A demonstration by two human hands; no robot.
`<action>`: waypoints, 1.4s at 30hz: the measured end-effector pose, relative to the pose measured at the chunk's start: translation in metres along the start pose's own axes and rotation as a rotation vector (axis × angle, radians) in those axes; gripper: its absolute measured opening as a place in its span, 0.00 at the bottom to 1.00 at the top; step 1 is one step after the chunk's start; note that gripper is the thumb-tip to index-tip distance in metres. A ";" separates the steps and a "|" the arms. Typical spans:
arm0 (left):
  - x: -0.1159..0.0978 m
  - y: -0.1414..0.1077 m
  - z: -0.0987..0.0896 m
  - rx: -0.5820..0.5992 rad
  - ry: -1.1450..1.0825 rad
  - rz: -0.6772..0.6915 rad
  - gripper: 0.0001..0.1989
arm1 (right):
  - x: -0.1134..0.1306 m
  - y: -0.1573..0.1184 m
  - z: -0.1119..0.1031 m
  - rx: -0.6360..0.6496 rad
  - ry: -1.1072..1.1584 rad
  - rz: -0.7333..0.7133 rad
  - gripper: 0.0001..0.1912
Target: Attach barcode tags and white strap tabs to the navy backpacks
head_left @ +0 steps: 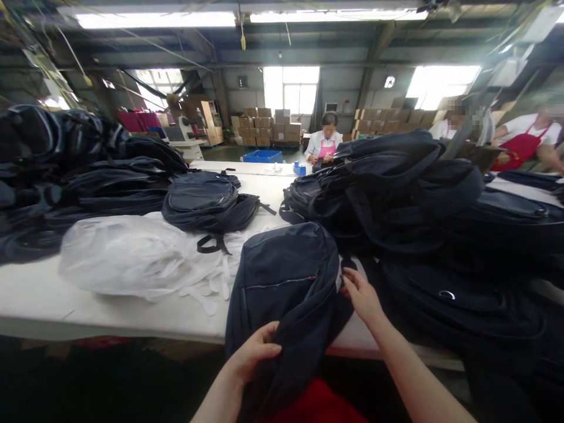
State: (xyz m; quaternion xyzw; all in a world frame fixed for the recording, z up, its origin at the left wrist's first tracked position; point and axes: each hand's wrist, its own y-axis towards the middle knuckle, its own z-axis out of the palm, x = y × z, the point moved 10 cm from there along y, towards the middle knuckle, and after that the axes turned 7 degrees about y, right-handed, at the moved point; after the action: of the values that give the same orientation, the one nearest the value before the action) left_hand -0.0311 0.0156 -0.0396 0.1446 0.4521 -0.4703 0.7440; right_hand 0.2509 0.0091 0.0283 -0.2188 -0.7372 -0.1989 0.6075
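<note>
A dark navy backpack (282, 264) lies at the table's front edge, its lower part hanging over toward me. A zipper crosses its front panel. My left hand (259, 351) is closed on the backpack's near side, thumb on top of the fabric. Beside the backpack's right side is my right hand (360, 295), its fingers bent and drawn together. A small pale patch shows by those fingertips; I cannot tell whether they pinch it.
White strips (207, 294) lie loose beside a translucent plastic bag (123, 255) on the white table (35, 294). Another backpack (202, 200) sits behind them. Backpacks are heaped left (88, 170) and right (396, 182). Across the table, a person (324, 144) sits near a blue bin (262, 156).
</note>
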 end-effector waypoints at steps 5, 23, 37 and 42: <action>0.004 -0.002 0.005 0.051 0.092 -0.044 0.23 | 0.017 0.064 0.006 0.033 -0.391 -0.107 0.22; -0.012 0.008 0.022 -0.010 0.657 0.066 0.23 | 0.037 0.064 0.014 0.252 -0.718 -0.263 0.11; -0.038 0.105 0.034 -0.241 1.866 0.134 0.26 | -0.004 -0.070 0.011 0.609 -0.125 0.116 0.10; -0.036 0.103 0.036 -0.242 1.880 0.109 0.26 | -0.018 -0.168 0.066 0.683 0.075 0.351 0.11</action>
State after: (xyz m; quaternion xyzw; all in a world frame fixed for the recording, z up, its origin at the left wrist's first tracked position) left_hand 0.0687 0.0665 -0.0124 0.4068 0.9041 -0.0758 0.1064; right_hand 0.1058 -0.0939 -0.0062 -0.1191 -0.6895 0.1571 0.6969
